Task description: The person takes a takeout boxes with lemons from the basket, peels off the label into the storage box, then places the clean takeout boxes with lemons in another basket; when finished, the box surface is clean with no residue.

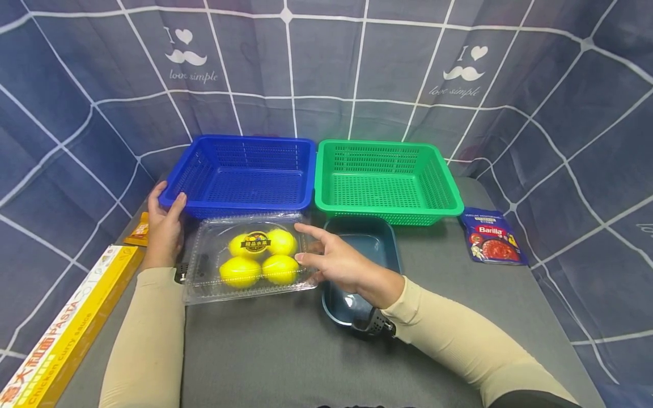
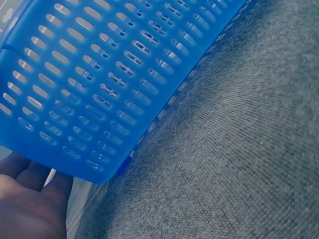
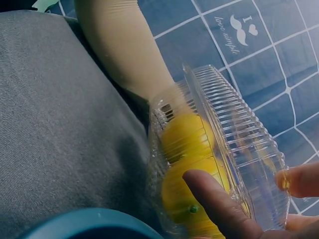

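My right hand (image 1: 339,258) grips the right edge of a clear plastic fruit box (image 1: 209,249), its thumb and fingers spread around that side. Several yellow lemons (image 1: 240,272) show through the lid, which bears a dark label. In the right wrist view the box (image 3: 249,144) is tilted, with the thumb (image 3: 214,199) across its side. At the front left corner of a blue basket (image 1: 240,207) is my left hand (image 1: 165,226), thumb and fingers on either side of the corner. Its fingers (image 2: 57,191) are partly behind the basket wall in the left wrist view.
A green basket (image 1: 388,211) stands right of the blue one. The dark teal tub (image 1: 390,243) sits partly under my right hand and forearm. A Barilla pouch (image 1: 492,235) lies far right; a long yellow pasta box (image 1: 71,323) and a small orange packet (image 1: 139,231) lie left.
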Demonstrator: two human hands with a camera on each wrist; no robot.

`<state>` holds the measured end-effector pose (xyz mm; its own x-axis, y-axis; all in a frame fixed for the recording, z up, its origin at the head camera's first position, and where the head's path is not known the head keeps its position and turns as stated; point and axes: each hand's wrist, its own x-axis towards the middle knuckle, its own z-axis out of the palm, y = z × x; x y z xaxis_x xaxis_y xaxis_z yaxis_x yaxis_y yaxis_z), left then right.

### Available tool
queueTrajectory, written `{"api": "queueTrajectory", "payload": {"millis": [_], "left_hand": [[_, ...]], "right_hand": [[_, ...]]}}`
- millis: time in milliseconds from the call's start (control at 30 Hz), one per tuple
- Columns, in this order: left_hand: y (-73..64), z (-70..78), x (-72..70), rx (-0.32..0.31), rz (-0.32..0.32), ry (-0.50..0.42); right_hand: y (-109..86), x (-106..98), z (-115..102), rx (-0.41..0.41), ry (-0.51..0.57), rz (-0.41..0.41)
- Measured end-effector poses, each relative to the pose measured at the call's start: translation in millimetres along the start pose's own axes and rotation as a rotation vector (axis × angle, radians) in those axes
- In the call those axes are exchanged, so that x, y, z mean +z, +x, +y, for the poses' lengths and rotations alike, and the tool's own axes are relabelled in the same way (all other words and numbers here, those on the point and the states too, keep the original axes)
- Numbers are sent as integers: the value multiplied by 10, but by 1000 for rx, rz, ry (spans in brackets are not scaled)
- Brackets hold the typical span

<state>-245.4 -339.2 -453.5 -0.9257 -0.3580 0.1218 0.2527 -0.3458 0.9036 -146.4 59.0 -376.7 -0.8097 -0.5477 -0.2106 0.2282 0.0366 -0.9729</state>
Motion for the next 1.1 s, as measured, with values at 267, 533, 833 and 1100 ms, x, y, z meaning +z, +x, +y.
{"api": "queueTrajectory", "payload": {"millis": [267,533,833,1100], "left_hand": [[-10,3,33,7,11,-26],[-13,22,50,-1,13,-27],[-14,22,40,-6,10,12],[18,0,62,27,11,-35]], "right_hand": [[50,27,52,26,82,-8],[131,64,100,49,102,13],[183,93,133,42,29,43],[235,123,200,32,-64,72]]}}
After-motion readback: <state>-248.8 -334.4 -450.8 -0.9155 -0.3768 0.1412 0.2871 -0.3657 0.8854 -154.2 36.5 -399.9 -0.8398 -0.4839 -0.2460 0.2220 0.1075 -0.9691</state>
